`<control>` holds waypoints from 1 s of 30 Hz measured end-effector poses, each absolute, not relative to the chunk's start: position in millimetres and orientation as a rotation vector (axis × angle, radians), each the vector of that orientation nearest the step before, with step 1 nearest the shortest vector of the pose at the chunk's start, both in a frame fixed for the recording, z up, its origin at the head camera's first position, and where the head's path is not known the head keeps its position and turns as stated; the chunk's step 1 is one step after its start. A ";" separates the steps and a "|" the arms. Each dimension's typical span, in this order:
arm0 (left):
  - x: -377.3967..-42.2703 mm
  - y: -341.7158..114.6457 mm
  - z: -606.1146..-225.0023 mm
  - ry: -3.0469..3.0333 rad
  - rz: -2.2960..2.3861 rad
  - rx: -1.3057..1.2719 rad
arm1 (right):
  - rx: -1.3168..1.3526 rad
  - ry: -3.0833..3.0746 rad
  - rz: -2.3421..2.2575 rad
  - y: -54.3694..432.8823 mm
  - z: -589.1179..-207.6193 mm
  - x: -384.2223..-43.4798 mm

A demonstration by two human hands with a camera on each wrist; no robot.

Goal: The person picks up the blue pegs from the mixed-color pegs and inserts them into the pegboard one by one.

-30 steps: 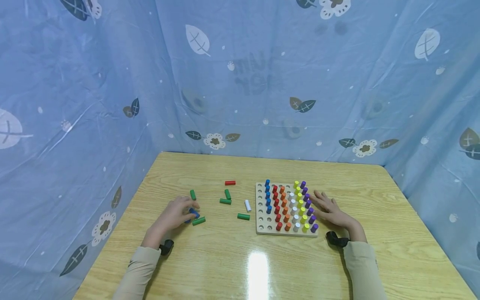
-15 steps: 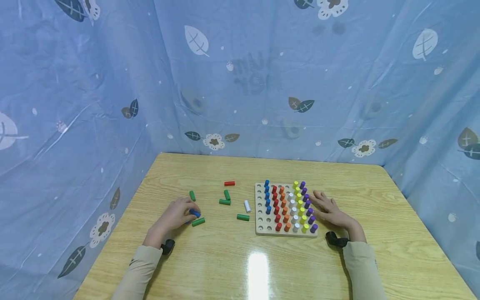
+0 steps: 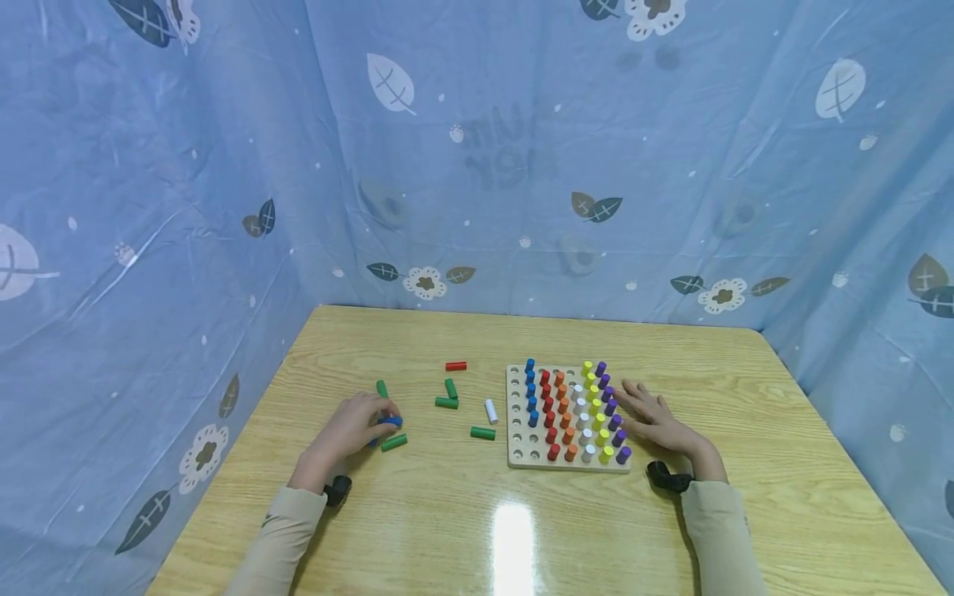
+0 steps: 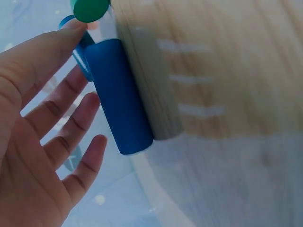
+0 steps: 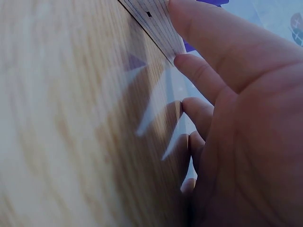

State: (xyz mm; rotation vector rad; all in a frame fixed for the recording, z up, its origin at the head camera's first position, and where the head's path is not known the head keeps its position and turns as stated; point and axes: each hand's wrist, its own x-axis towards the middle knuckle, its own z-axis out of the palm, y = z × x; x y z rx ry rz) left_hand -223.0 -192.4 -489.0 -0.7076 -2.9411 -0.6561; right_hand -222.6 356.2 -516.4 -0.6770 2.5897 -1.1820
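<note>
My left hand [image 3: 350,430] is at the left of the table, thumb and index finger pinching a blue peg [image 3: 392,421]. The left wrist view has this blue peg [image 4: 83,59] at the thumb tip, partly hidden by a second blue peg [image 4: 120,97] lying nearer the camera. Close to the hand lies a green peg [image 3: 394,443]. My right hand [image 3: 663,422] rests with fingers spread by the wooden pegboard [image 3: 522,463], its thumb and a fingertip touching the board's side [image 5: 156,23] in the right wrist view. Upright blue, red, orange, white, yellow and purple pegs fill columns there.
Between the left hand and the board lie loose green pegs [image 3: 483,433], a white peg [image 3: 490,410] and a red peg [image 3: 456,366]. Open holes [image 3: 516,420] line the board's left column. A blue patterned curtain [image 3: 477,165] hangs behind the table.
The blue peg at my left fingertips has shifted slightly right and turned more sideways, and the left hand has edged right with it. My right hand stays in place.
</note>
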 end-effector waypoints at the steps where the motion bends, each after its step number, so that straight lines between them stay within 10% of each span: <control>1: -223.2 -191.3 -488.5 -2.938 -0.670 -0.699 | -0.682 2.590 -1.181 356.4 -516.7 -222.8; 30: -228.2 -131.2 -477.7 -2.807 -0.965 -0.707 | -0.684 2.607 -1.167 356.8 -516.6 -223.2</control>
